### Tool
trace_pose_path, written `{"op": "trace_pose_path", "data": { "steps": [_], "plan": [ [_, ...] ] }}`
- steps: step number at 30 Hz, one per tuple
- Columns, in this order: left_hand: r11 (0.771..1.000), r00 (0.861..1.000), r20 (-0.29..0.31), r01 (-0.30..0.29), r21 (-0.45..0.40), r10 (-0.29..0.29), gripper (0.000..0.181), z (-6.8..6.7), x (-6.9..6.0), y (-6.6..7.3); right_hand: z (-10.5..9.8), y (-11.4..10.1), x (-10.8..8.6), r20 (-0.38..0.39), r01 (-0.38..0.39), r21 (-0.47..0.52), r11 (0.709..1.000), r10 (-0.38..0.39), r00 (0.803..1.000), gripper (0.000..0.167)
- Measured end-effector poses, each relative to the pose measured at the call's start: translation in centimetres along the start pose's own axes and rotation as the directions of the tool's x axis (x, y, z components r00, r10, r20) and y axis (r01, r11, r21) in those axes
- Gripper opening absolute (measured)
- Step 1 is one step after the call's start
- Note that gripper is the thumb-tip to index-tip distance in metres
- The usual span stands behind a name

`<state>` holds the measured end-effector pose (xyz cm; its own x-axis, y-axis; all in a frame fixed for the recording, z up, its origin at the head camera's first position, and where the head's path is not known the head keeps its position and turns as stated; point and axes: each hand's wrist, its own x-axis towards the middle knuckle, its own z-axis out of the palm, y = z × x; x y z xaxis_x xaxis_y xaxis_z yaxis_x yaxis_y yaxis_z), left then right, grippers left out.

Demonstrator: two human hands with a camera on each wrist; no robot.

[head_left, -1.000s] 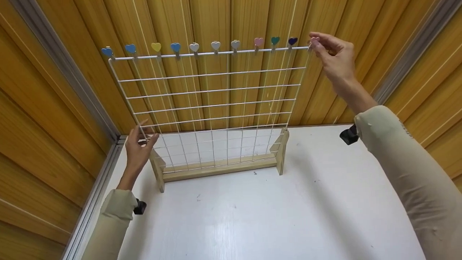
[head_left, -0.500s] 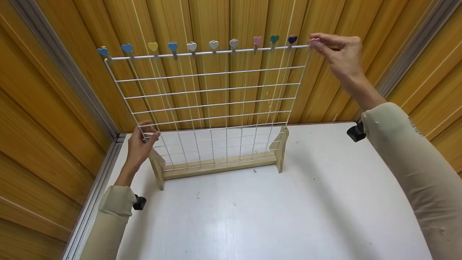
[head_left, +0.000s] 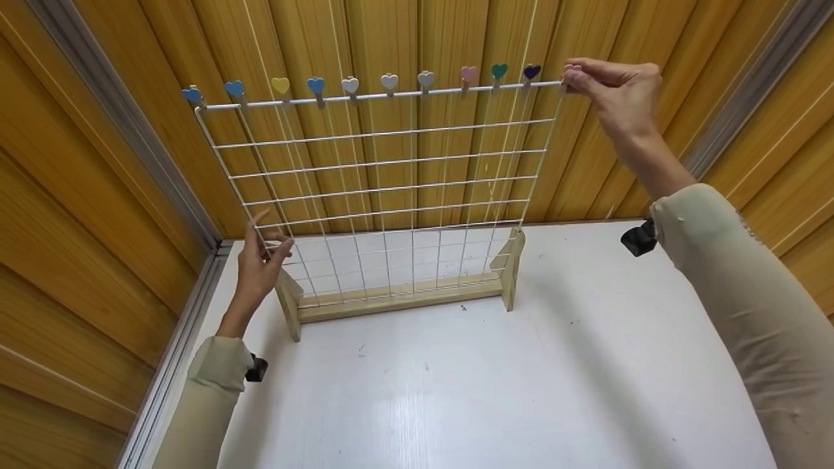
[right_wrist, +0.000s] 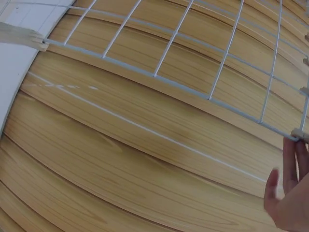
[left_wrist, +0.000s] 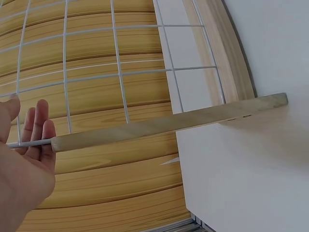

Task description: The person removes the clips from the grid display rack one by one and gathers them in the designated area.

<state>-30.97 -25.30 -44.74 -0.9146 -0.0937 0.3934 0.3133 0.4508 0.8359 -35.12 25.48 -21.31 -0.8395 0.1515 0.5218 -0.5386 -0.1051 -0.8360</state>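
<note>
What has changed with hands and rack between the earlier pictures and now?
The right hand has swung slightly rightward at knuckles and wrist, still pinching the pink clip at the top right corner of the wire rack. Nothing was visibly taken hold of or let go. The left hand stays at the rack's left side; the other heart clips kept their places.

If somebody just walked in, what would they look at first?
Probably the row of blue, yellow, white, pink, teal and dark-blue heart-shaped clips along the top bar of the white metal wire grid, which stands in a pale wooden base on the white table. Next, the bare right hand pinching a pink heart-shaped clip at the bar's right end, and the bare left hand at the grid's lower left side.
</note>
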Motion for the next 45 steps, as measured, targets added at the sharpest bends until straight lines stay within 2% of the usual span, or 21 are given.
{"op": "trace_pose_path", "data": {
  "steps": [7, 11, 17, 21, 24, 28, 31, 33, 36, 38, 40, 42, 45],
  "plan": [
    [0.999, 0.997, 0.058, 0.039, 0.022, -0.040, 0.055, -0.4, 0.0, 0.3, -0.1, 0.5, -0.1, -0.054, -0.001, 0.064, 0.998, 0.004, 0.999, 0.019],
    [0.999, 0.998, 0.050, 0.032, 0.029, -0.033, 0.052, -0.4, 0.0, 0.4, 0.1, 0.7, -0.3, -0.081, 0.032, 0.058, 0.998, -0.027, 0.996, 0.021],
    [0.999, 0.999, 0.037, 0.014, 0.032, -0.015, 0.049, -0.5, 0.1, 0.3, 0.2, 1.2, -0.5, -0.131, 0.043, 0.133, 0.990, -0.026, 0.991, 0.023],
    [0.999, 0.999, 0.040, 0.014, 0.036, -0.016, 0.051, -0.4, 0.1, 0.5, 0.0, 1.6, -0.7, -0.167, 0.017, 0.169, 0.985, 0.011, 0.986, 0.025],
    [0.999, 0.999, 0.039, 0.016, 0.029, -0.017, 0.051, -0.4, 0.0, 0.6, 0.0, 1.7, -0.8, -0.184, -0.039, 0.212, 0.977, 0.079, 0.980, 0.026],
    [0.999, 0.999, 0.028, 0.027, 0.026, -0.028, 0.050, -0.3, -0.1, 0.6, 0.1, 1.6, -1.0, -0.184, -0.140, 0.321, 0.937, 0.207, 0.961, 0.026],
    [0.999, 0.999, 0.027, 0.035, 0.033, -0.036, 0.048, -0.3, -0.1, 0.5, 0.3, 1.7, -0.9, -0.185, -0.151, 0.357, 0.922, 0.229, 0.956, 0.025],
    [0.999, 0.999, 0.029, 0.030, 0.032, -0.031, 0.047, -0.3, 0.0, 0.5, 0.4, 1.8, -0.8, -0.198, -0.108, 0.344, 0.933, 0.184, 0.963, 0.025],
    [0.999, 0.999, 0.030, 0.023, 0.025, -0.024, 0.047, -0.4, 0.0, 0.5, 0.7, 2.0, -0.6, -0.227, 0.004, 0.272, 0.962, 0.060, 0.972, 0.023],
    [1.000, 0.999, 0.027, 0.020, 0.022, -0.020, 0.047, -0.4, 0.0, 0.5, 0.9, 2.2, -0.6, -0.239, 0.086, 0.211, 0.974, -0.033, 0.970, 0.024],
    [1.000, 0.999, 0.025, 0.021, 0.022, -0.022, 0.048, -0.4, 0.0, 0.5, 1.2, 2.5, -0.7, -0.248, 0.167, 0.125, 0.978, -0.132, 0.960, 0.024],
    [1.000, 0.999, 0.030, 0.018, 0.023, -0.018, 0.049, -0.5, -0.1, 0.5, 1.5, 2.8, -0.9, -0.257, 0.231, 0.067, 0.971, -0.207, 0.944, 0.023],
    [1.000, 0.999, 0.037, 0.009, 0.028, -0.010, 0.049, -0.6, -0.2, 0.5, 1.9, 3.2, -1.2, -0.280, 0.292, 0.010, 0.956, -0.278, 0.919, 0.021]
  ]
}}
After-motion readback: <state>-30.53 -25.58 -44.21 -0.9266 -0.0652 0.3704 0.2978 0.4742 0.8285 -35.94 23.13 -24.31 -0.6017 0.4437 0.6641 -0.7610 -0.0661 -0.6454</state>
